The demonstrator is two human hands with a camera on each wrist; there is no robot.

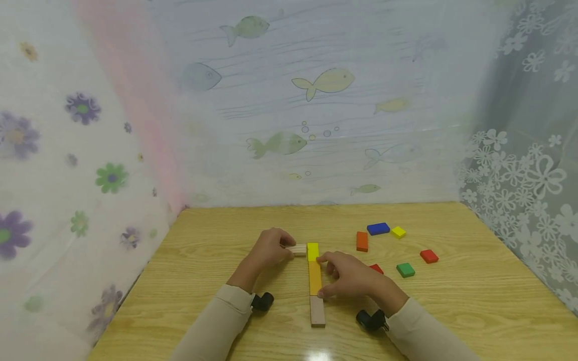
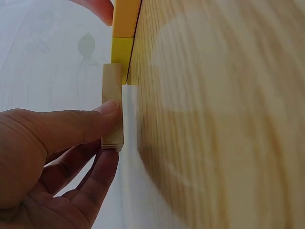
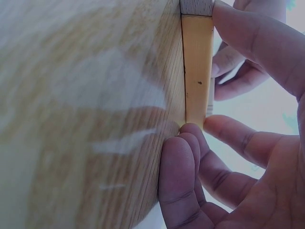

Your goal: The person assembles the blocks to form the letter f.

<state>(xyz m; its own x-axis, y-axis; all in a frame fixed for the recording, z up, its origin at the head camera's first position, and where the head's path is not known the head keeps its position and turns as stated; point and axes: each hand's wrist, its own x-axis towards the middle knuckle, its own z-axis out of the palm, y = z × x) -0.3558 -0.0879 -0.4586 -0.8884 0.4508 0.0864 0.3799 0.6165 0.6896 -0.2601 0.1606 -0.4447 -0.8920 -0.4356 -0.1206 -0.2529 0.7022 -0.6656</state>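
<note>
Two hands at a line of blocks on the table [image 1: 189,281].
Right hand [image 1: 349,276] pinches the orange block [image 1: 314,277] between thumb and fingers, natural block [image 1: 317,311] just nearer; left hand [image 1: 268,248] pinches a small wooden block [image 1: 298,249] against the yellow block [image 1: 313,251] beyond.

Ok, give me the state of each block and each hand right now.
left hand: pinches the plain block
plain block: flat, end against the yellow block
yellow block: flat, top of the row
orange block: flat, held by the right hand
right hand: grips the orange block
</note>
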